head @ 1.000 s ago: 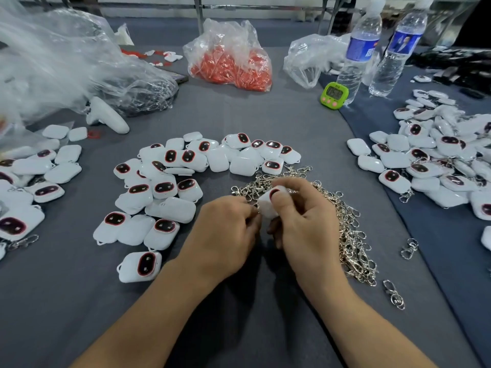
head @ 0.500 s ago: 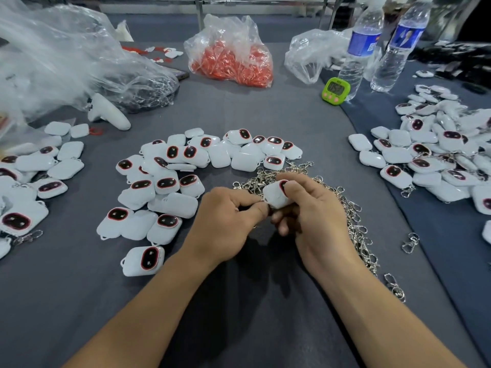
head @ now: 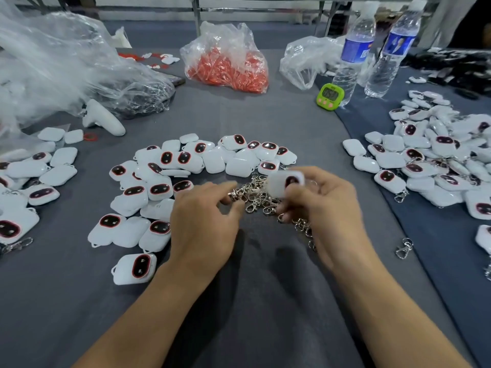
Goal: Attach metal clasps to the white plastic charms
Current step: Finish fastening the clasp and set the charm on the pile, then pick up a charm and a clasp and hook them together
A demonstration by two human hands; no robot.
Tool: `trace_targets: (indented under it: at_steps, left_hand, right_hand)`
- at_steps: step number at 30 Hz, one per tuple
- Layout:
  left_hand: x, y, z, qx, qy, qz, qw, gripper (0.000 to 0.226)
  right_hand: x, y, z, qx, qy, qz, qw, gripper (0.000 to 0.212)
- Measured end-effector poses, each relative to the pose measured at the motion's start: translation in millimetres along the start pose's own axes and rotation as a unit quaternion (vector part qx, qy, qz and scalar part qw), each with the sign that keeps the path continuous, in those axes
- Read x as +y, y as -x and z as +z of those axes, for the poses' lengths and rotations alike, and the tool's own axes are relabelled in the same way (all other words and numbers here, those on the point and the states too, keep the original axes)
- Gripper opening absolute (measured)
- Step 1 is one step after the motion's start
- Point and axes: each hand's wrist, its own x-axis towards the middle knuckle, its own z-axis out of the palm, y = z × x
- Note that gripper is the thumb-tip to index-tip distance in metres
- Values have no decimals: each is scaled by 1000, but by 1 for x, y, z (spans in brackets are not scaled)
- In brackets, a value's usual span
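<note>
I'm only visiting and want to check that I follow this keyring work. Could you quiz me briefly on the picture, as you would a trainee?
1. True or false: the right hand holds a white charm.
2. The green timer stands right beside: A) a water bottle; B) the red-filled bag; C) a loose clasp.
3. How many water bottles are in view?

Key: 1 true; 2 A; 3 two.
</note>
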Motion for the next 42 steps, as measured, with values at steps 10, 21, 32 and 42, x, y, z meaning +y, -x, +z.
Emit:
trace_targets:
  at_steps: [10, 21, 32, 42]
  left_hand:
    - [-7, -3, 4, -23, -242, -16, 970, 58]
    - [-11, -9, -10, -78, -223, -80, 968, 58]
    - [-17, -9, -13, 10, -182, -33, 983, 14]
    - [16, 3, -3, -3, 235, -73, 969, 39]
  right_hand:
    - [3, -14, -15, 69, -150, 76, 983, 20]
    - [19, -3, 0, -88, 544, -89, 830, 45]
    - [22, 3, 6, -75, 427, -119, 893, 36]
    - [25, 16, 23, -73, 391, -147, 905, 71]
